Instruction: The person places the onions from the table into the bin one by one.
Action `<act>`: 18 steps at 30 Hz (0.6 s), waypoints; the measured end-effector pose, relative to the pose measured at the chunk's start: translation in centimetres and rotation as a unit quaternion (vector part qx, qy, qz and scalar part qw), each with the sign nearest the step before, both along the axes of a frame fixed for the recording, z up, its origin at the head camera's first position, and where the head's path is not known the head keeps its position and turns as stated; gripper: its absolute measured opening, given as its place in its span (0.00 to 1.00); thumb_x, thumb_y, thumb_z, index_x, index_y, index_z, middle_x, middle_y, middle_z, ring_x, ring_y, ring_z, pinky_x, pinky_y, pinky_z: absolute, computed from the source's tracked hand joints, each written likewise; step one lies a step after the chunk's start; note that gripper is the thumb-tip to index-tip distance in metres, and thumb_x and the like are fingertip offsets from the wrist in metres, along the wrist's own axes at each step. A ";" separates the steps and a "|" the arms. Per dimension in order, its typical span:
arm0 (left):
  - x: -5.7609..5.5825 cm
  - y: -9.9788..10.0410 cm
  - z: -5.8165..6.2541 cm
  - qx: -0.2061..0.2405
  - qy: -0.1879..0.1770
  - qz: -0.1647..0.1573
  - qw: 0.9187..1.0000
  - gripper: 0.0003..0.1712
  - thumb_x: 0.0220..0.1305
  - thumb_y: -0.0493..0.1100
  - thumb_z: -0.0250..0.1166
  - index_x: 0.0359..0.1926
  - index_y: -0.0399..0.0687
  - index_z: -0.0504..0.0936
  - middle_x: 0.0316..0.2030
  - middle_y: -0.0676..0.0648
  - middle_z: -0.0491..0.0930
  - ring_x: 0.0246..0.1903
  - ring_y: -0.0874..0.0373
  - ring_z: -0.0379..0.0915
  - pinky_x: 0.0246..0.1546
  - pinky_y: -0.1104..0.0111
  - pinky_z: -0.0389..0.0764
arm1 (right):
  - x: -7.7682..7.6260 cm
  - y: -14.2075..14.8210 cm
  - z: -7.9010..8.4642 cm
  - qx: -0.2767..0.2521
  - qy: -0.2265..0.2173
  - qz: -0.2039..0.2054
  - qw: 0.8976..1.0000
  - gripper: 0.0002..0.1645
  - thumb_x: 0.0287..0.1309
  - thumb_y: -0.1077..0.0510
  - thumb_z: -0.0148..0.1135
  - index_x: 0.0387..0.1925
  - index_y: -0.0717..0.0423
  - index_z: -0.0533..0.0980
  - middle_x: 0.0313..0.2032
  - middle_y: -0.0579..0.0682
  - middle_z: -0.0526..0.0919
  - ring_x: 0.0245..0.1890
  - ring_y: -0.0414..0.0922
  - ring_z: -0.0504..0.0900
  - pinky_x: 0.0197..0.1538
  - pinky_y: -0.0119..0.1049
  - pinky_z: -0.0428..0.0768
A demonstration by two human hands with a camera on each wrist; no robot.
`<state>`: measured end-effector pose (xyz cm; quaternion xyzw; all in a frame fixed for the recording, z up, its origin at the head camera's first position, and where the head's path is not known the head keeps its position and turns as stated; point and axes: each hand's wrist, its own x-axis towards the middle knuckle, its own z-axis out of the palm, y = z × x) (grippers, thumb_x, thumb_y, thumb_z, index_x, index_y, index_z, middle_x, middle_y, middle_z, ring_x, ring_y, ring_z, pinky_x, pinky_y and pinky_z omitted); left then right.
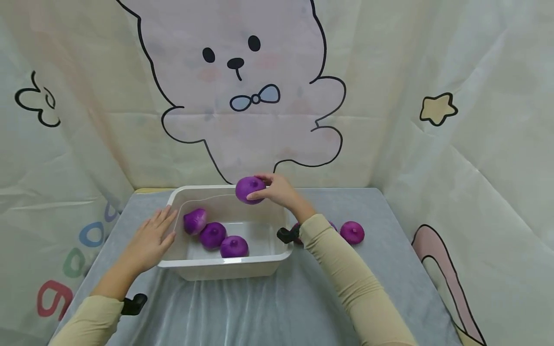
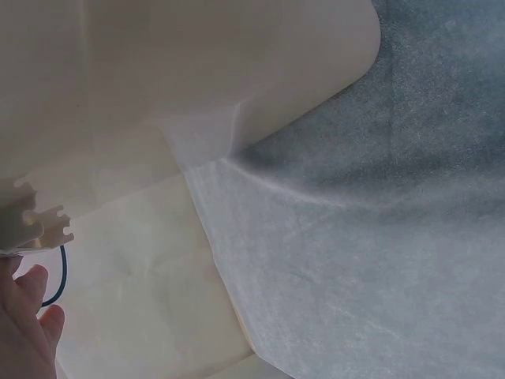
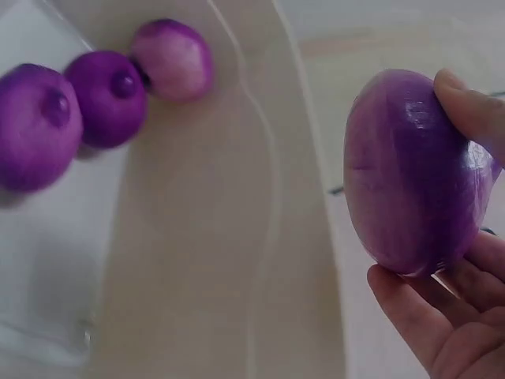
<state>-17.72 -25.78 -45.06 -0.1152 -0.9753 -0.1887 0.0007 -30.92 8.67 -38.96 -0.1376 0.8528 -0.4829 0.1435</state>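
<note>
At 1 o'clock of the white rectangular plastic bin [image 1: 259, 262], by its far rim, right hand [image 1: 281, 193] grips a glossy round purple onion [image 1: 250, 190]. Thumb on one side, fingers [image 3: 410, 312] on the other, gap as wide as the onion; right wrist view shows the grip clearly, onion off the bin floor.

Left hand [image 1: 148, 241] at 9 o'clock, over the bin's side rim. Its fingers are mostly straight, slightly spread, holding nothing; how hard they press, can't tell. Left wrist view catches only part of the hand at 8 o'clock in frame, plus bin wall up top.

Inside the bin, three more purple onions in a slanting row: a paler-sided onion [image 1: 195, 221] between 9 and 10 o'clock, a darker middle onion [image 1: 212, 235] near 8, a front onion [image 1: 234, 247] at 6, close to the near wall. Row is bunched tight.

Outside, at 3 o'clock, a reddish-purple onion [image 1: 352, 232] sits on the bench [image 1: 303, 302], which is draped in grey-blue cloth. More purple shows beside it, mostly hidden behind the right forearm; count unclear.

Both arms in pale beige sleeves [image 1: 346, 269], black curved wrist piece [image 1: 135, 304] on each. Behind, at 12 o'clock, a pale fabric backdrop [image 1: 372, 57] with printed bear [image 1: 242, 129]; yellow star [image 1: 438, 109] at 2.
</note>
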 end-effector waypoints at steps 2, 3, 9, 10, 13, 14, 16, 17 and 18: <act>-0.1 0.1 0.0 0.001 0.001 0.000 1.000 0.36 0.75 0.49 0.50 0.76 0.38 0.55 0.77 0.33 0.48 0.75 0.30 0.41 0.72 0.36 0.45 | -0.3 -1.3 -0.7 0.018 0.003 0.014 1.000 0.47 0.42 0.46 0.81 0.66 0.49 0.73 0.58 0.55 0.82 0.60 0.51 0.79 0.62 0.50 0.77; -0.1 0.1 0.0 0.002 0.001 -0.001 1.000 0.36 0.75 0.49 0.50 0.76 0.38 0.55 0.77 0.33 0.48 0.75 0.30 0.42 0.72 0.36 0.45 | -0.5 -1.9 -1.0 0.027 0.003 0.021 0.999 0.48 0.42 0.45 0.81 0.66 0.49 0.73 0.58 0.55 0.82 0.60 0.51 0.79 0.62 0.50 0.77; -0.1 0.2 0.1 0.003 0.002 0.001 1.000 0.36 0.74 0.47 0.52 0.76 0.37 0.56 0.77 0.32 0.49 0.75 0.29 0.42 0.72 0.36 0.46 | -0.7 -4.7 -4.0 0.069 0.004 0.067 0.995 0.48 0.42 0.44 0.80 0.67 0.47 0.72 0.60 0.51 0.81 0.60 0.47 0.79 0.64 0.42 0.76; -0.1 0.2 0.1 0.003 0.002 0.001 1.000 0.36 0.74 0.47 0.52 0.76 0.37 0.56 0.77 0.32 0.49 0.75 0.29 0.42 0.72 0.36 0.46 | -0.6 -5.0 -4.4 0.076 0.002 0.072 0.994 0.48 0.42 0.44 0.80 0.67 0.49 0.73 0.61 0.51 0.81 0.61 0.47 0.79 0.65 0.41 0.75; -0.1 0.2 0.1 0.002 0.002 0.000 1.000 0.36 0.74 0.48 0.52 0.76 0.38 0.56 0.77 0.32 0.49 0.75 0.29 0.43 0.72 0.36 0.46 | -0.5 -5.7 -5.6 0.089 -0.005 0.072 0.993 0.47 0.43 0.47 0.80 0.65 0.55 0.74 0.61 0.53 0.81 0.62 0.48 0.78 0.67 0.40 0.74; -0.1 0.2 0.1 0.002 0.002 -0.001 1.000 0.36 0.74 0.49 0.51 0.76 0.38 0.56 0.77 0.32 0.49 0.75 0.29 0.43 0.72 0.36 0.46 | -0.5 -5.9 -5.9 0.092 -0.009 0.071 0.993 0.46 0.43 0.48 0.80 0.65 0.56 0.74 0.61 0.54 0.81 0.62 0.49 0.78 0.68 0.41 0.73; 0.0 0.2 0.1 0.002 0.002 -0.002 1.000 0.36 0.74 0.49 0.51 0.76 0.37 0.56 0.77 0.32 0.49 0.75 0.29 0.43 0.72 0.36 0.46 | -0.5 -6.2 -6.4 0.097 -0.014 0.074 0.992 0.46 0.43 0.50 0.80 0.64 0.59 0.74 0.61 0.55 0.80 0.63 0.50 0.78 0.68 0.42 0.73; 0.0 0.2 0.1 0.001 0.002 -0.001 1.000 0.36 0.74 0.49 0.51 0.76 0.37 0.56 0.77 0.32 0.49 0.75 0.29 0.43 0.72 0.36 0.46 | -0.5 -6.3 -6.7 0.100 -0.016 0.077 0.992 0.46 0.43 0.50 0.80 0.64 0.59 0.74 0.61 0.56 0.80 0.63 0.51 0.77 0.68 0.42 0.72; 0.0 0.2 0.1 0.001 0.003 -0.001 1.000 0.36 0.74 0.48 0.51 0.76 0.37 0.56 0.77 0.32 0.49 0.75 0.29 0.43 0.72 0.36 0.46 | -0.5 -6.4 -6.9 0.103 -0.018 0.080 0.991 0.46 0.42 0.50 0.80 0.64 0.59 0.73 0.62 0.56 0.80 0.63 0.51 0.77 0.69 0.42 0.72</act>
